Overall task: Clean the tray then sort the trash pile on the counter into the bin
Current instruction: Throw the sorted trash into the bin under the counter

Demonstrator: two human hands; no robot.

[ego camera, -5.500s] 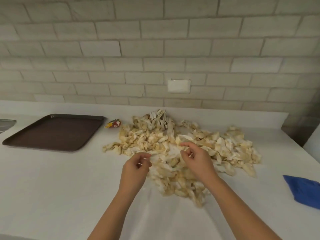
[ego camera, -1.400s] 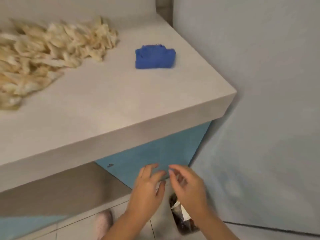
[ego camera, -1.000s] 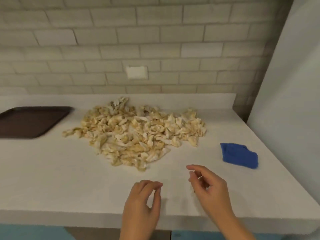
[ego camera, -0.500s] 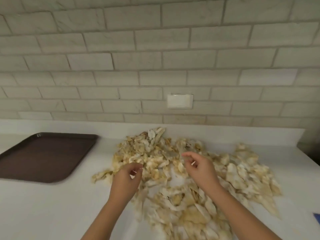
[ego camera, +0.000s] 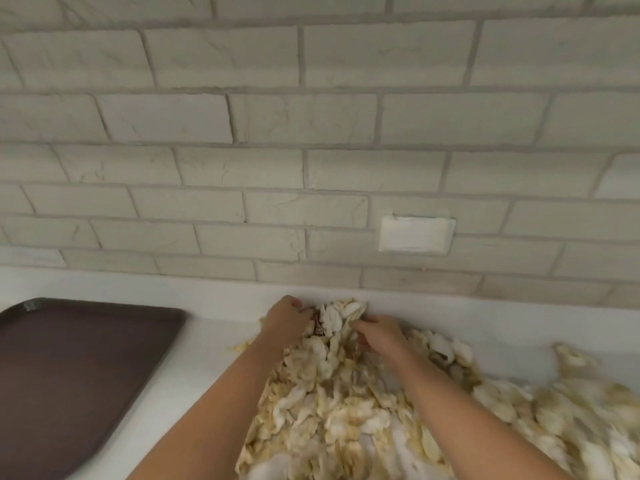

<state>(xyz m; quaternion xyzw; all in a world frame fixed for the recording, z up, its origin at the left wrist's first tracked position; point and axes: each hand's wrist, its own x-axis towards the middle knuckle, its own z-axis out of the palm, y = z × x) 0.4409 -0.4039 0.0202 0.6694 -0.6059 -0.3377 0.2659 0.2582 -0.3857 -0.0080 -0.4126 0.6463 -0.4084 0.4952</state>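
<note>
You are holding both hands at the far end of the trash pile [ego camera: 346, 410], close under the brick wall [ego camera: 311, 123]. The raised clump [ego camera: 337, 317] of pale scraps is sitting directly between them. Your left hand [ego camera: 285, 322] is touching its left side and your right hand [ego camera: 379, 336] is pressing in from the right. The right hand's fingers [ego camera: 360, 341] are curling down into the scraps, gripping a portion of the pile. The left hand's fingertips are hiding behind its back, so you cannot tell whether they are pinching anything. A small dark piece [ego camera: 317, 325] is showing just beside those left fingers, which makes the left hand the nearer one for picking it out. From your grip the pile is running back toward you and out to your right, its long axis lying from the far middle of the counter [ego camera: 214, 355] to the near right. The next lift probably needs the clump drawn up and toward you. By count, you are looking at two hands, one pile of scraps too many to number, one dark piece, one brown tray [ego camera: 76, 368] and one blank wall plate [ego camera: 415, 234]. The tray is lying to your left, apart from the pile, with bare counter between. The bin is not showing anywhere in this view.
</note>
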